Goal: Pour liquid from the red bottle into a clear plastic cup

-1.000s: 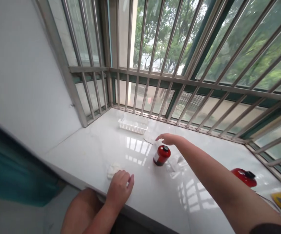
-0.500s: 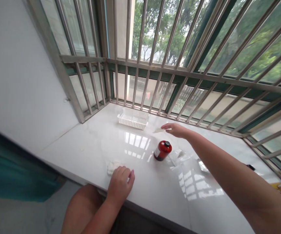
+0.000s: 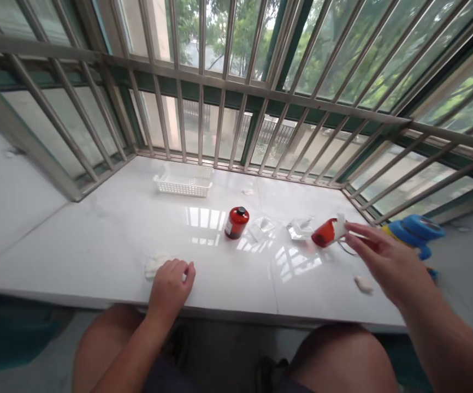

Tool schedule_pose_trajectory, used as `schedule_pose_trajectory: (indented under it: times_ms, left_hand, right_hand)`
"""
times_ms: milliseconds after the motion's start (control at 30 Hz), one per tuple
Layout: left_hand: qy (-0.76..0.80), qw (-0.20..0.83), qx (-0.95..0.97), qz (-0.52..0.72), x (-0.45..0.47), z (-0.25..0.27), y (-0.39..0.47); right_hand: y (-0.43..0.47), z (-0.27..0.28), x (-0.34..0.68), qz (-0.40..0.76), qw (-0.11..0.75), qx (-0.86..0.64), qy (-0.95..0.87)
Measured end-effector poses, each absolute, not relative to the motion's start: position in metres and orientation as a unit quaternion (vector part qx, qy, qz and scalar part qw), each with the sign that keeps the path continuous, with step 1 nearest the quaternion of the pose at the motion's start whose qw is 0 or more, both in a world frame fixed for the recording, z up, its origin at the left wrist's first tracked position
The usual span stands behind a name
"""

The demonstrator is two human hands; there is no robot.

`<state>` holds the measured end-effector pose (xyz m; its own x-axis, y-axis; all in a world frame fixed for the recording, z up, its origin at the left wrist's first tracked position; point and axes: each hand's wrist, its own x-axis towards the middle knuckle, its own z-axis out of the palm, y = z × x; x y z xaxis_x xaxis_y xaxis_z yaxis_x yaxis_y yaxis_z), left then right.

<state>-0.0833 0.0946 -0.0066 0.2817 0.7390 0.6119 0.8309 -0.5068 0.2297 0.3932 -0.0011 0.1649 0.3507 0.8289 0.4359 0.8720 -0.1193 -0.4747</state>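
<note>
My left hand rests knuckles-up on the front edge of the white counter, beside a crumpled white tissue. My right hand reaches out to the right with its fingers stretched. Its fingertips are at the white end of a tilted orange-red bottle. The hand is blurred, so a grip on the bottle does not show. A small red bottle with a black cap stands upright in the middle of the counter, apart from both hands.
A white slotted basket sits at the back left near the metal window bars. Clear plastic wrappers lie by the red bottle. A small white lump lies under my right hand. A blue and yellow object sits at the far right.
The view has swung right and down. My right hand has pulled back from the counter's far side and moved right to the orange-red bottle. The left hand has stayed by the tissue.
</note>
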Motion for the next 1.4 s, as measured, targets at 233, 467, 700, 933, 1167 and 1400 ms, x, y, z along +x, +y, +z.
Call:
schedule_pose_trajectory:
  times_ms: [233, 467, 700, 933, 1167, 1400]
  left_hand:
    - [-0.480, 0.087, -0.805, -0.338, -0.084, -0.004, 0.094]
    - [-0.463, 0.086, -0.814, -0.341, -0.085, -0.001, 0.094]
    - [-0.464, 0.093, -0.815, -0.334, -0.085, -0.001, 0.096]
    - [-0.464, 0.083, -0.818, -0.329, -0.085, 0.000, 0.097]
    - [-0.464, 0.091, -0.820, -0.323, -0.085, 0.002, 0.096]
    - [-0.462, 0.095, -0.821, -0.322, -0.083, 0.002, 0.097]
  right_hand:
    - [-0.062, 0.058, 0.357, 0.083, 0.159, -0.701, -0.690]
    - [-0.046, 0.003, 0.335, 0.001, 0.163, -0.722, -0.673]
    - [-0.020, -0.016, 0.294, 0.025, 0.079, -0.759, -0.646]
    - [-0.079, -0.018, 0.229, 0.068, 0.124, -0.617, -0.774]
    - [-0.083, -0.013, 0.324, 0.021, 0.033, -0.772, -0.634]
    - [-0.039, -0.002, 0.360, 0.032, 0.030, -0.848, -0.528]
